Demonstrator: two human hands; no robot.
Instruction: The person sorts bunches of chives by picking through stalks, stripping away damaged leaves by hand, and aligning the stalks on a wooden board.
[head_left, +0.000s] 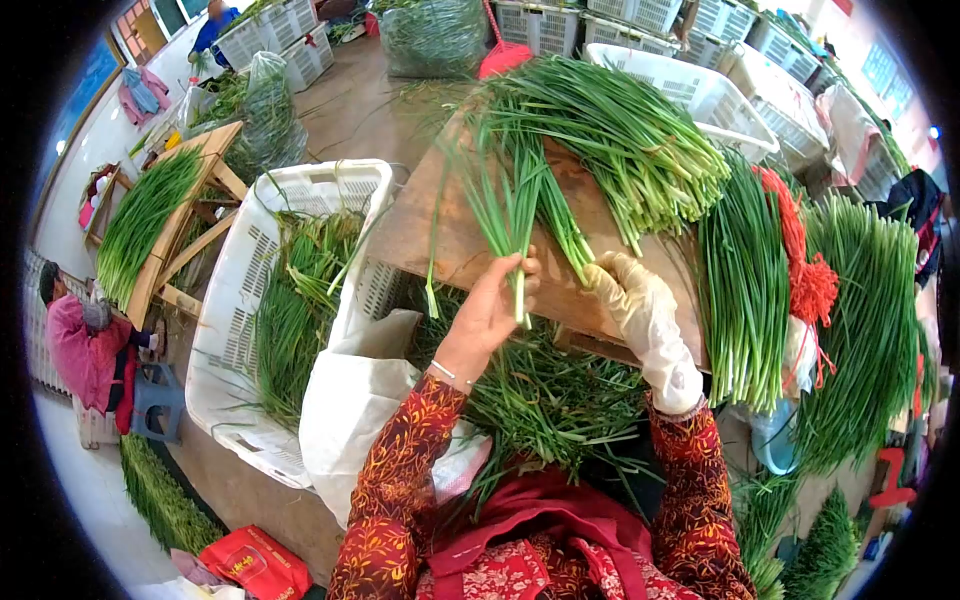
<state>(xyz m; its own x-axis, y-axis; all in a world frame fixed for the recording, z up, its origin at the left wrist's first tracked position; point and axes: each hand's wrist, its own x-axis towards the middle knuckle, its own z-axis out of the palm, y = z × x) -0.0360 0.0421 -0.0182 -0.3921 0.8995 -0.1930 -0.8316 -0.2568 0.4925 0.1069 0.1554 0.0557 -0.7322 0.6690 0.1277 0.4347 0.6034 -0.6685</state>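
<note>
My bare left hand (pixel 490 308) is closed round the lower stems of a small bunch of garlic chives (pixel 507 205), whose leaves fan out over the wooden board (pixel 420 215). A thin loose stalk hangs just left of that hand. My right hand (pixel 635 310), in a pale glove, pinches the white ends of a second thin bunch of chives (pixel 562 225) at the board's near edge. Behind both hands a big pile of chives (pixel 620 140) lies on the board, stem ends pointing right. Cut leaf scraps (pixel 550 400) fill the space below the board, over my lap.
Left of me stands a white crate (pixel 210 370) with loose greens, a white sack (pixel 350 400) against it. Chive bundles (pixel 745 290) and red ties (pixel 805 265) hang at the right. Another person (pixel 85 345) sits far left near a blue stool (pixel 157 400). Stacked crates (pixel 535 30) line the back.
</note>
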